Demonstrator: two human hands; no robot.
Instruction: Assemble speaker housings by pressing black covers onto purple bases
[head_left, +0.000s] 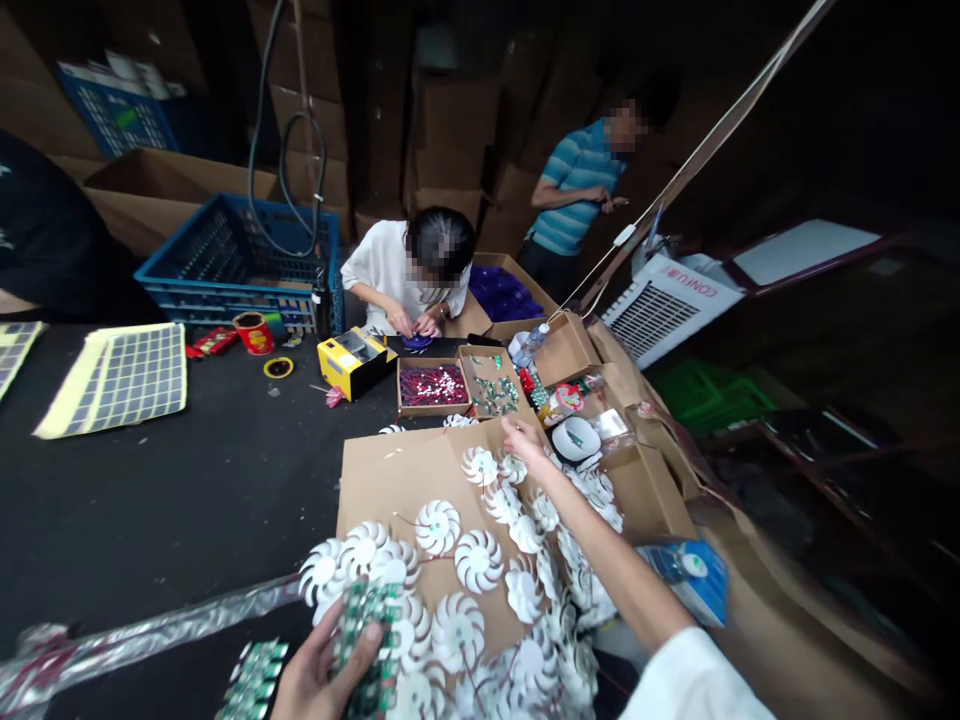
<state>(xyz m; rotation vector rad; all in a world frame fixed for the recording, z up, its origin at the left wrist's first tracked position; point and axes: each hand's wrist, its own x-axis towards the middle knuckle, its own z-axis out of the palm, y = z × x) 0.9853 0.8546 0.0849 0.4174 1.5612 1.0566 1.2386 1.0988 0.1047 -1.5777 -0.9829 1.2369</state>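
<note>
My left hand (319,668), at the bottom, grips a panel of green circuit boards (375,625), thumb on top. More green circuit boards (253,682) lie beside it on the black table. My right hand (525,442) reaches forward over the far edge of a cardboard sheet (390,470). Its fingers are pinched together; whatever may be between them is too small to name. White fan impellers (478,560) with thin wires cover much of the sheet and pile up under my right forearm. Just beyond that hand sits a shallow box of small green boards (495,388).
A box of red wires (433,385) and a yellow box (351,362) stand ahead. A co-worker (409,275) handles a purple part (418,340). Another person (577,190) stands behind. Cardboard boxes (652,490) line the right. Label sheets (124,380) lie left.
</note>
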